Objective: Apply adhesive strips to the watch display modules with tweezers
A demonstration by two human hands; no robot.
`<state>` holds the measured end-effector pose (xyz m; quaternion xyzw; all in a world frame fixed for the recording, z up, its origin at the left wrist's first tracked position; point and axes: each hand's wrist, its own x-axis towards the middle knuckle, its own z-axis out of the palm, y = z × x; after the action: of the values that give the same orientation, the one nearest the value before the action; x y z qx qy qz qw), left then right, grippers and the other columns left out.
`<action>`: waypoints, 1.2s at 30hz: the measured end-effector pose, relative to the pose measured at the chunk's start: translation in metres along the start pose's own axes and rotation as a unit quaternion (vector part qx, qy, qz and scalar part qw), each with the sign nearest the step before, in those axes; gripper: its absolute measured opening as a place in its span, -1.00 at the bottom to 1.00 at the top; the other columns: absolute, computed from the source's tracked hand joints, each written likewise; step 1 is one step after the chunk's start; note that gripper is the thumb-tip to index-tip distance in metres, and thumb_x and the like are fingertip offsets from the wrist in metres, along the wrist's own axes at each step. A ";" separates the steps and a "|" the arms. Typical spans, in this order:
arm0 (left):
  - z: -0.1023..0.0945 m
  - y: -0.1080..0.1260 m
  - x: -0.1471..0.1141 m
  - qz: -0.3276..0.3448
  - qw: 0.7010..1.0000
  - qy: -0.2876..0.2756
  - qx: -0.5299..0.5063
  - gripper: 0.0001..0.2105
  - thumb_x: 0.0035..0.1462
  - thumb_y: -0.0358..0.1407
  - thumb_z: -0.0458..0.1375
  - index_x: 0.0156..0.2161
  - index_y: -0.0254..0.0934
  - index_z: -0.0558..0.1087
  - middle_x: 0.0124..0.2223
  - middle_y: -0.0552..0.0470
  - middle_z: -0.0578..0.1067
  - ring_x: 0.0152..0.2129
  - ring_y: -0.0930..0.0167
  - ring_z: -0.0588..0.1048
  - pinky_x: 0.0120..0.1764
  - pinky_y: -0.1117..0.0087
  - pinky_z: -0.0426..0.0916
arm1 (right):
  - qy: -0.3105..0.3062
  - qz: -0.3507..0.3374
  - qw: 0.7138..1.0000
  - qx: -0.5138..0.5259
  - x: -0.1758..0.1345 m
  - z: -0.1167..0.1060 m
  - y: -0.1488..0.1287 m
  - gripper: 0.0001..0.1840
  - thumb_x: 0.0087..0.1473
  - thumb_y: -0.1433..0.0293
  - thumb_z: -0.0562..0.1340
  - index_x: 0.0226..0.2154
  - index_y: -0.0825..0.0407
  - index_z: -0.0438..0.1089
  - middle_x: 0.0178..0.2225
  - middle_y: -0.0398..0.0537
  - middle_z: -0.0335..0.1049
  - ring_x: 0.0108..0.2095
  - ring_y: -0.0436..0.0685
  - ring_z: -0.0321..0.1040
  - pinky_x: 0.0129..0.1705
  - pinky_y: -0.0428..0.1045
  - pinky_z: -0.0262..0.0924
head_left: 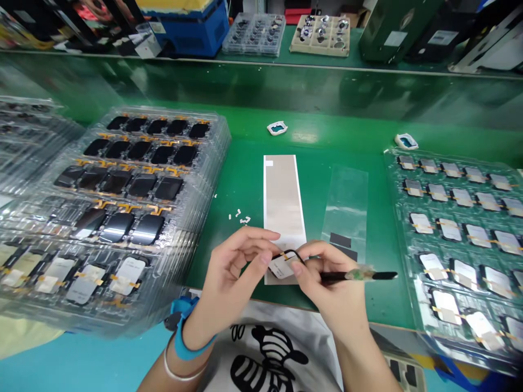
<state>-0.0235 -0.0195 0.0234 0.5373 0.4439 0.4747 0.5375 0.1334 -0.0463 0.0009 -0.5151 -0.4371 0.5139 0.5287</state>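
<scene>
We hold a small display module (281,267) above the near end of the beige strip (283,185), and with it as the clock's centre, the strip runs out towards 12; our left hand (241,269) is pinched on the module's 9 o'clock edge, thumb on the near side; our right hand (333,283) is closed round a dark slender tool (379,276), perhaps tweezers, whose rear end points to 3, while thumb and forefinger meet the module's right edge; whether the tool's tip touches the module we cannot tell.

The step in hand, we judge, is fine work at the module's upper edge; the next move calls for a steady left pinch and light right fingertips, since the thin gold ribbon there looks easily creased.

Stacked trays (220,147) of dark screens stand at 10; a tray (402,239) of silver-backed modules sits at 3; clear film (347,190) lies at 2, with dark patches (340,239) on its near end; white scraps (245,220) lie at 11.
</scene>
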 end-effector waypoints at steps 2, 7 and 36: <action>0.000 -0.002 -0.001 -0.005 1.000 -0.023 -0.013 -0.86 0.22 -0.41 0.24 -0.13 -0.22 0.59 -0.28 0.04 0.64 -0.36 0.50 0.59 -0.27 0.59 0.49 | -0.003 0.010 1.000 0.011 0.002 0.000 0.000 -0.93 0.07 0.41 0.32 -0.40 0.01 0.40 -0.69 -0.42 -0.15 -0.66 -0.14 -0.27 -0.60 -0.16 -0.26; 0.004 -0.006 -0.003 -0.008 1.000 0.000 0.017 -0.87 0.09 -0.46 0.32 -0.24 -0.26 0.61 -0.33 0.02 0.65 -0.45 0.47 0.58 -0.36 0.55 0.50 | 0.004 0.031 0.999 0.013 0.003 0.002 -0.001 -0.90 0.04 0.38 0.32 -0.43 0.02 0.38 -0.70 -0.42 -0.15 -0.66 -0.14 -0.28 -0.60 -0.16 -0.26; 0.011 -0.004 -0.007 -0.007 0.997 0.022 0.069 -0.94 0.13 -0.44 0.22 -0.27 -0.30 0.52 -0.36 0.00 0.59 -0.45 0.43 0.53 -0.36 0.47 0.44 | -0.009 0.012 0.997 -0.072 0.008 0.001 -0.003 -0.69 0.11 0.19 0.35 -0.49 0.03 0.37 -0.56 -0.13 0.31 -0.60 -0.04 0.17 -0.61 -0.14 0.00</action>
<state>-0.0137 -0.0284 0.0190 0.5596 0.4910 0.4508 0.4924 0.1336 -0.0379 0.0033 -0.5526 -0.4709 0.4922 0.4802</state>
